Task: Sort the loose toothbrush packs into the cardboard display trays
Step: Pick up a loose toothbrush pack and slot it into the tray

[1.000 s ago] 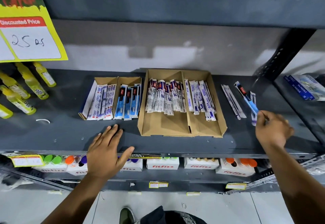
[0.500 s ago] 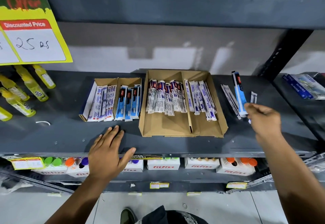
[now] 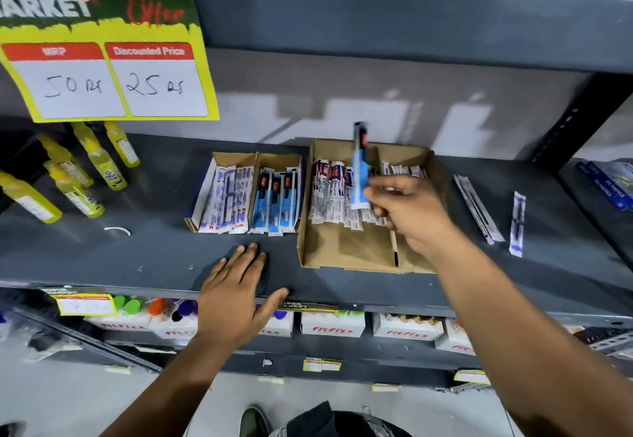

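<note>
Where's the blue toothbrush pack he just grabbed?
Head view, right of centre: the blue toothbrush pack stands nearly upright in the right hand, above the large cardboard tray.

Both forearms are bare, with no sleeves, watch or rings visible on the left hand (image 3: 236, 303) or right hand (image 3: 407, 214). A dark green shoe (image 3: 252, 423) shows below.

shelf (image 3: 154, 258): grey painted metal, matt, scuffed | display trays (image 3: 346, 251): plain brown cardboard, matt | toothbrush pack (image 3: 360, 166): glossy plastic wrap | price sign (image 3: 113, 83): glossy paper | bottles (image 3: 99, 159): shiny yellow plastic
</note>
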Demonstrator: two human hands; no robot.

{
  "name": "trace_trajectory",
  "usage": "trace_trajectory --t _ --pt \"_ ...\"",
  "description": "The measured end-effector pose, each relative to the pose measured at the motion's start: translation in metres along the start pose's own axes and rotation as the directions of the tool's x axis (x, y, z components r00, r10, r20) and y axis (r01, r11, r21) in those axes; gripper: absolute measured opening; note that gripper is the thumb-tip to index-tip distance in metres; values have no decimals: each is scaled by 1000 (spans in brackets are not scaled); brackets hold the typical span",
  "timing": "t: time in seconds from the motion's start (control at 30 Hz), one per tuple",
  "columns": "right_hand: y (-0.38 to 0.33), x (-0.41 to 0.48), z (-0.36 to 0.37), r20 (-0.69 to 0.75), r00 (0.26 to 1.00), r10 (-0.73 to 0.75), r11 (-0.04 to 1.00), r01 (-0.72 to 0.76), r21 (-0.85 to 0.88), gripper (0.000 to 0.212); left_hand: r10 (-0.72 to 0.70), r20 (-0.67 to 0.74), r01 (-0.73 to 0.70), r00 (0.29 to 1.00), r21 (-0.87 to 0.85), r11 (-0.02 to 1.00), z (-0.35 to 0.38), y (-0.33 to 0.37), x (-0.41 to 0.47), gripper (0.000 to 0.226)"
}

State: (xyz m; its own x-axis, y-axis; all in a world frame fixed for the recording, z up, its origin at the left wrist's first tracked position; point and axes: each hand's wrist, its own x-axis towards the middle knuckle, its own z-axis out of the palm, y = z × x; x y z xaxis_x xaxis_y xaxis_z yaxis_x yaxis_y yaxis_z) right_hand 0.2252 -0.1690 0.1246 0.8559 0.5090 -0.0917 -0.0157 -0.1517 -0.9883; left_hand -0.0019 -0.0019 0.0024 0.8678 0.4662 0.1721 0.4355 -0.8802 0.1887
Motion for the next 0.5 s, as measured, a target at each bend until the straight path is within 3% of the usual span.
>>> trace_trajectory --t 0.23,0.5 --pt "-6 33 96 115 992 -44 940 80 -330 12 81 24 -81 996 2 997 -2 -9 -3 83" --pt "5 57 151 158 985 70 675 70 -734 10 112 20 -112 993 -8 994 -1 -12 -5 84"
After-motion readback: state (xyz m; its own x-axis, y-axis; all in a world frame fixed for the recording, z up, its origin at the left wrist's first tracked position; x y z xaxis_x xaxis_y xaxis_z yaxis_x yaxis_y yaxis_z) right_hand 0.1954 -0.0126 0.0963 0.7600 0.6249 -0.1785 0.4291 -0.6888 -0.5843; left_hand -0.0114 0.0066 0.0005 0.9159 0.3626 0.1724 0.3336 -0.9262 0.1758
